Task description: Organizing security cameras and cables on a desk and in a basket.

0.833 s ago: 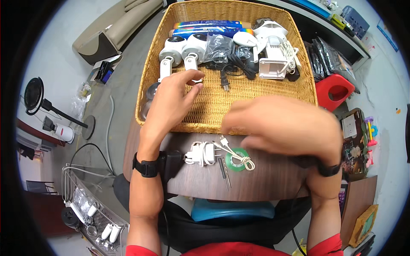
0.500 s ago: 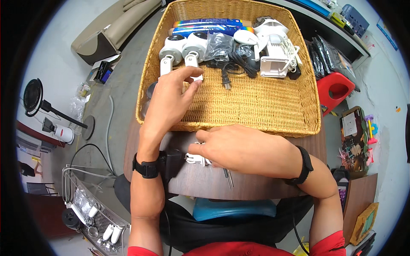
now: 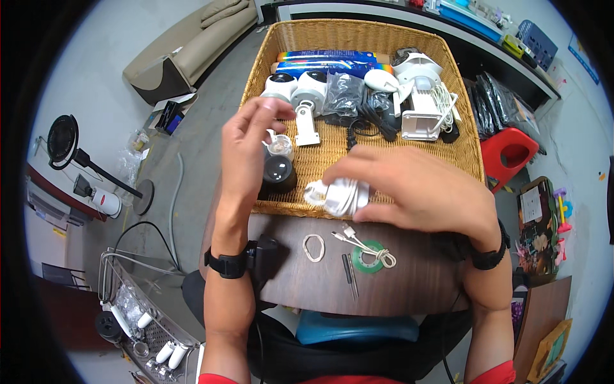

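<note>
fingers of the right hand (image 3: 416, 192) close around a white cable bundle (image 3: 339, 195) over the near rim of the wicker basket (image 3: 460, 147) — half a second ago this hand was lower, on the dark table (image 3: 409, 288). left hand (image 3: 246, 150) hovers open above a black round device (image 3: 278, 174). a green tape roll (image 3: 368, 259) lies below.

Head-worn view, straight down, close over table (image 3: 409, 288) and basket (image 3: 358, 32)

sleeves: mine are red, short, just at the lower edge
left wrist: black watch (image 3: 225, 264) on a black strap
right wrist: black band (image 3: 490, 255)
</note>
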A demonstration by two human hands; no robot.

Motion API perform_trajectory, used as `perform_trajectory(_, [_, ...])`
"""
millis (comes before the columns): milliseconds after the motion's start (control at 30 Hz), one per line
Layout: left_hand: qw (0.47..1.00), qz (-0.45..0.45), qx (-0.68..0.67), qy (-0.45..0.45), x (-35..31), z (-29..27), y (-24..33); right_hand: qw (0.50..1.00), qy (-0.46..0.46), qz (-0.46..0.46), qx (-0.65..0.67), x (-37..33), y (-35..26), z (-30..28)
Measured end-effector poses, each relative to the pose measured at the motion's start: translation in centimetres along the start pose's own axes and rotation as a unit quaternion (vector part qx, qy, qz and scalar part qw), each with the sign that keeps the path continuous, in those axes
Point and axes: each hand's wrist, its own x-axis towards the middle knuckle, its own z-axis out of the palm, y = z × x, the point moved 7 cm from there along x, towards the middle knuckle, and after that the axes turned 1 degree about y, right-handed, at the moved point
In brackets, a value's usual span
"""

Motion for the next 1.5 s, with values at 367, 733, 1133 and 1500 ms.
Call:
perform_trajectory(367, [0.999,0.028,0.016,-0.004,-1.9,0.4,1.5,1.0,0.026,-0.003,-0.005,1.9,-1.9,-0.9])
perform_trajectory(733, [0.998,0.038,0.009,-0.041,-2.3,0.8,1.4,1.0,0.015,0.01,0.006,3.1,-1.7,-0.7])
perform_trajectory(1133, [0.997,0.033,0.002,-0.076,-2.2,0.9,0.9,1.0,-0.008,0.01,0.016,-2.0,-1.2,2.9])
perform_trajectory(1500, [0.991,0.002,0.059,-0.116,-2.1,1.9,1.1,1.0,-0.004,0.001,0.014,-3.6,-1.4,3.9])
